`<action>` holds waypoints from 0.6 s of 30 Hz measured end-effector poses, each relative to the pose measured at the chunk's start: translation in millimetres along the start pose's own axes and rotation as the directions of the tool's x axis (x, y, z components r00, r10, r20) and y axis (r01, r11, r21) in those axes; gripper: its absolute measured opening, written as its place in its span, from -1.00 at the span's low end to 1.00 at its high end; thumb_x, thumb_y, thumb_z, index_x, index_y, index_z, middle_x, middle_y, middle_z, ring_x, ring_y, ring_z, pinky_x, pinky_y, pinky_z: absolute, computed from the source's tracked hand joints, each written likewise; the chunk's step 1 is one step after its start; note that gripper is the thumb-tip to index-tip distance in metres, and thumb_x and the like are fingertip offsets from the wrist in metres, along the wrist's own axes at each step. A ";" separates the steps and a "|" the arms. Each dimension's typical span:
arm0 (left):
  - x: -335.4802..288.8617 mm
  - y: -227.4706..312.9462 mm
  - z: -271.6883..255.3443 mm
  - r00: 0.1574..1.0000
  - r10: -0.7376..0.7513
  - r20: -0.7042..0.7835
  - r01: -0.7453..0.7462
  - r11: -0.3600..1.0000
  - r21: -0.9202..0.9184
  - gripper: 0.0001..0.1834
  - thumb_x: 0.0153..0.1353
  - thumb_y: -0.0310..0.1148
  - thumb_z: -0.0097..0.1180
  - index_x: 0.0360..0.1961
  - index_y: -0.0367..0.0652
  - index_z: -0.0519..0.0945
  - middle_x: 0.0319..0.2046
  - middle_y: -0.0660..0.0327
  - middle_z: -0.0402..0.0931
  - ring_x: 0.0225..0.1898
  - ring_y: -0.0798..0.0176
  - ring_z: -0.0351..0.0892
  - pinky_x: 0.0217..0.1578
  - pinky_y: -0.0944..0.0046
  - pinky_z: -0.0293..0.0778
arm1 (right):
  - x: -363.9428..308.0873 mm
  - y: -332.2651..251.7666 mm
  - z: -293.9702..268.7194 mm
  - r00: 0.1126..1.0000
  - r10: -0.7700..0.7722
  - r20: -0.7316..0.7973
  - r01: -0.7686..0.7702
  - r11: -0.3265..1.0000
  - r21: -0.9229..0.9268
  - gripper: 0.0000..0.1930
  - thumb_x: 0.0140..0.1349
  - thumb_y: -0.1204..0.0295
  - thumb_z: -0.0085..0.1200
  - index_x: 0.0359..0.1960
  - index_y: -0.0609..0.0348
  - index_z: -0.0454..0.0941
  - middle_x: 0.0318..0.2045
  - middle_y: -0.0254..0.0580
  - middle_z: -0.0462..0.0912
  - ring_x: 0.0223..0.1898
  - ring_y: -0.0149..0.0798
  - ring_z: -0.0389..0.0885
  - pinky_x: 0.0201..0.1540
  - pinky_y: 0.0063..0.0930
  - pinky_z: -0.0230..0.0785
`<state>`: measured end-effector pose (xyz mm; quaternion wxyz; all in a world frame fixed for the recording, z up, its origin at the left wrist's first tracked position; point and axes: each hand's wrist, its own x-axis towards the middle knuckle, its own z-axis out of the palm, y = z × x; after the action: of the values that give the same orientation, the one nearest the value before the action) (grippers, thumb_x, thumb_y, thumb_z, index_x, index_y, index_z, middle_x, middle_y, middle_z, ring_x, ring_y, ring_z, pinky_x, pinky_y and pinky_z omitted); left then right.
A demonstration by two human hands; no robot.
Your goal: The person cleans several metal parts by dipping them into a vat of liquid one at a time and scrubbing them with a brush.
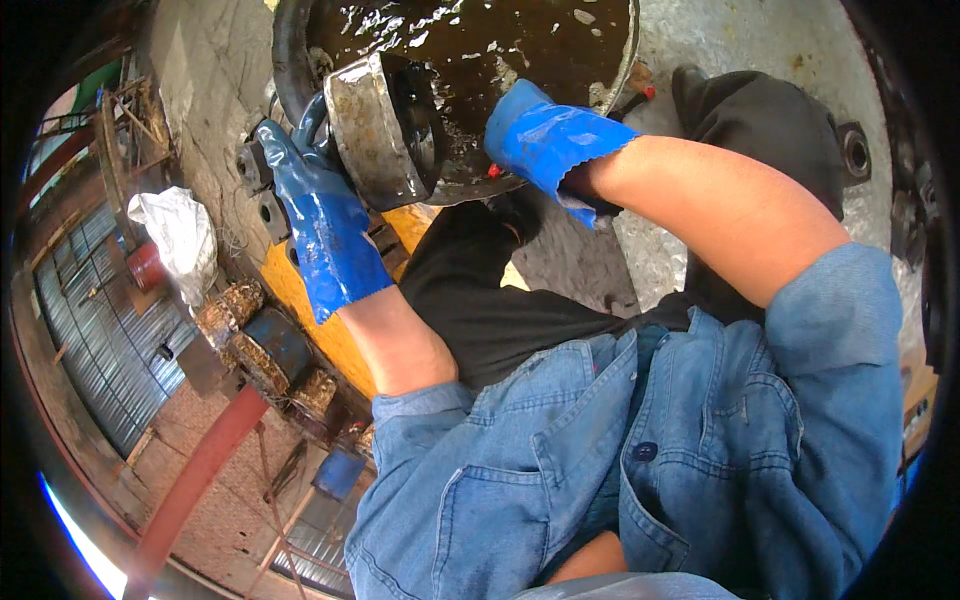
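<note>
A: Okay, starting right at the left grip (318,205): pinching that metal ring (362,125) or just touching?

B: Honestly, can't tell. Parted gloved fingers right by the ring's outer wall, but no clear view of a pinch. As for the ring: just right of that grip, tilted, overlapping the edge of a round tub (289,60). Resting on the rim or held up? No idea.

A: And the right grip (548,140)?

B: Across from the ring, over the tub's near side. Hidden fingertips, so no telling spread from pressed together.

A: Which step, then?

B: Probably mid-handling of the ring over the dark liquid (540,45), ahead of both grips. Next would call for a firm hold on a slick-looking wall, I-beam steady.

A: Farther out?

B: Left of the left grip, dark metal blocks (272,216). Way beyond, a white sack (180,235), then corrugated sheeting (110,320).
</note>
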<state>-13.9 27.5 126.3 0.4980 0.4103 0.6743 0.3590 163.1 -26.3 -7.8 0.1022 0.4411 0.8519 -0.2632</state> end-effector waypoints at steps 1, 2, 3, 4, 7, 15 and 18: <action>0.9 -0.2 1.4 1.000 -0.004 0.015 0.004 1.000 -0.001 0.02 0.50 0.43 -0.47 0.35 -0.36 0.51 0.21 -0.05 0.61 0.20 -0.01 0.58 0.35 0.08 0.40 | -16.4 4.4 4.3 0.991 -0.013 -0.131 0.022 0.997 0.069 -0.75 0.20 0.35 0.23 -0.13 0.06 0.83 -0.16 -0.10 0.82 -0.09 0.00 0.79 -0.09 -0.18 0.63; 2.1 -1.1 2.2 1.000 -0.006 0.028 0.006 1.000 0.002 0.02 0.49 0.43 -0.47 0.36 -0.36 0.51 0.21 -0.05 0.61 0.21 -0.01 0.58 0.35 0.08 0.40 | -22.8 6.7 3.2 0.983 -0.012 -0.181 0.034 0.993 0.116 -0.76 0.19 0.35 0.23 -0.15 0.07 0.84 -0.18 -0.07 0.82 -0.11 0.02 0.80 -0.08 -0.19 0.63; 2.8 -0.9 3.7 0.999 -0.009 0.041 0.009 1.000 0.006 0.02 0.49 0.43 -0.47 0.36 -0.36 0.51 0.22 -0.05 0.61 0.21 -0.02 0.58 0.35 0.08 0.39 | -28.5 8.9 2.6 0.973 -0.014 -0.232 0.053 0.985 0.162 -0.76 0.18 0.35 0.23 -0.17 0.08 0.84 -0.20 -0.04 0.81 -0.13 0.03 0.80 -0.08 -0.21 0.63; 3.0 -1.0 4.5 0.999 -0.010 0.048 0.010 1.000 0.011 0.02 0.49 0.43 -0.47 0.36 -0.36 0.51 0.22 -0.05 0.61 0.21 -0.02 0.58 0.36 0.08 0.39 | -28.9 9.4 -0.4 0.979 -0.012 -0.204 0.051 0.980 0.190 -0.76 0.18 0.34 0.24 -0.17 0.08 0.84 -0.20 -0.05 0.81 -0.13 0.03 0.80 -0.07 -0.21 0.63; -0.8 0.7 9.2 0.998 -0.016 0.055 0.016 1.000 0.002 0.03 0.49 0.44 -0.48 0.37 -0.37 0.49 0.24 -0.06 0.59 0.24 -0.03 0.56 0.37 0.08 0.37 | -45.6 10.1 -6.3 0.967 -0.033 -0.252 0.075 0.985 0.158 -0.75 0.17 0.33 0.25 -0.17 0.07 0.84 -0.19 -0.05 0.82 -0.12 0.04 0.80 -0.07 -0.21 0.63; 5.7 1.8 19.7 0.994 -0.097 0.053 0.102 0.988 -0.116 0.11 0.41 0.51 -0.43 0.43 -0.39 0.41 0.33 -0.15 0.49 0.35 -0.14 0.46 0.44 -0.02 0.27 | -20.1 26.5 38.2 0.898 -0.093 -0.431 0.138 0.988 0.074 -0.82 0.10 0.39 0.24 -0.29 0.09 0.81 -0.27 -0.05 0.79 -0.21 0.05 0.78 -0.20 -0.12 0.61; 9.1 -1.1 19.1 0.993 -0.110 0.050 0.117 0.981 -0.154 0.14 0.37 0.54 -0.36 0.44 -0.41 0.39 0.37 -0.16 0.45 0.37 -0.19 0.42 0.46 -0.09 0.24 | -20.3 31.1 51.2 0.812 -0.110 -0.573 0.193 0.977 0.086 -0.85 0.04 0.41 0.25 -0.36 0.13 0.79 -0.35 0.01 0.77 -0.29 0.09 0.76 -0.26 -0.11 0.60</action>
<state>2.8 36.7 117.2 0.5624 0.3381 0.6558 0.3733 197.2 -53.4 -53.7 -0.2070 0.4360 0.8555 -0.1874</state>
